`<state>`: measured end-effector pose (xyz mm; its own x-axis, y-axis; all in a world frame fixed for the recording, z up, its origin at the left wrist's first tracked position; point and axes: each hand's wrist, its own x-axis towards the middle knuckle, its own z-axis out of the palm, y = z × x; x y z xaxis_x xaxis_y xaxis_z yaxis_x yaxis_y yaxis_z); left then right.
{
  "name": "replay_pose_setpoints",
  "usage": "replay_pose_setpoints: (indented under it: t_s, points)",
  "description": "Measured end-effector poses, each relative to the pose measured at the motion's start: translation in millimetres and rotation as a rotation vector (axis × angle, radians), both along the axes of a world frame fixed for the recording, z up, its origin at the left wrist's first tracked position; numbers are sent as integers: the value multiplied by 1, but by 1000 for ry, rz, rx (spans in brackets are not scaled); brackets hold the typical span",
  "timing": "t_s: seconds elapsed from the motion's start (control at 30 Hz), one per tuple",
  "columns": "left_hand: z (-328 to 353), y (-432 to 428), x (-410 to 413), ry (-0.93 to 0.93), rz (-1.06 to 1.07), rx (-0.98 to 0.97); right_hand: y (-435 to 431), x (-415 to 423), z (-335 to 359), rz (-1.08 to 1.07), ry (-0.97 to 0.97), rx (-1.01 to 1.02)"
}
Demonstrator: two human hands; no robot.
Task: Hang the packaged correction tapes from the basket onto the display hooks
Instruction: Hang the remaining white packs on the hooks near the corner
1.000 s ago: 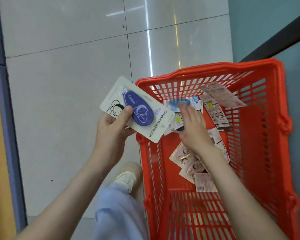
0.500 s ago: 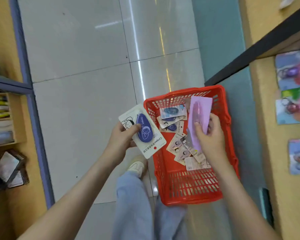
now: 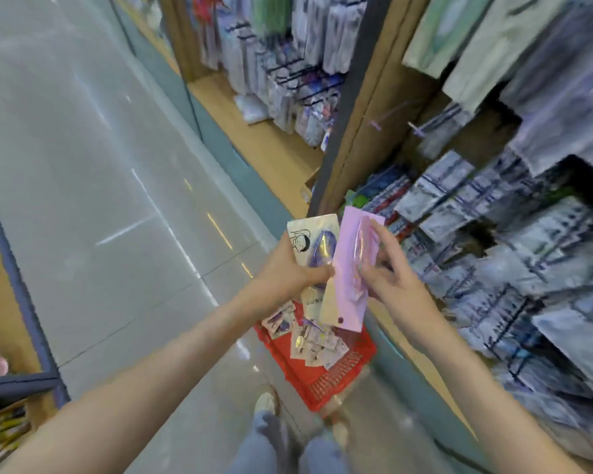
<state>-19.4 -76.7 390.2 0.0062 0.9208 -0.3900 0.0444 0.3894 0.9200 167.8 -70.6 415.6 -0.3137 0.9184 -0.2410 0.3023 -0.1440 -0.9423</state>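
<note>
Midway, carry step: left hand [image 3: 285,272] gripped white-card blue correction-tape pack [image 3: 314,239]; right hand [image 3: 396,285] fingers [image 3: 382,237] pinched lilac pack [image 3: 350,278], both above red plastic basket [image 3: 336,376]. Next likely needed: hang-hole aligned onto display hooks [image 3: 420,129], blurred at right.

Bright, even indoor light. Glare streaks on floor [image 3: 172,213] left of fingers [image 3: 387,242]. Hanging packs [image 3: 493,213] right of them smeared by motion blur. Edges warped.

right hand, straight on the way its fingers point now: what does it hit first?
Probably the white pack gripped by the left hand. The right hand points up and left, and the pink pack it pinches overlaps that pack's edge. Depth is unclear in the blur.
</note>
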Motion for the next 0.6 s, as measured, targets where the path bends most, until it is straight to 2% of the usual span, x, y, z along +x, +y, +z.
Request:
replay_pose_setpoints:
  t_s: [0.07, 0.17, 0.23, 0.3, 0.4, 0.6]
  points:
    - [39, -5, 14, 24, -71, 85, -21, 25, 37, 63, -265, 228]
    - [89, -16, 41, 43, -252, 226, -53, 72, 82, 151, -812, 771]
    - [119, -30, 65, 52, -381, 294, -79, 98, 113, 274, -968, 1095]
    - [144, -49, 94, 55, -495, 350, -110, 127, 130, 337, -1081, 1334]
    - [172, -81, 150, -32, -638, 401, -164, 181, 147, 299, -1210, 1466]
    - [227, -166, 272, -95, -1020, 423, -287, 272, 193, 190, -1402, 1520]
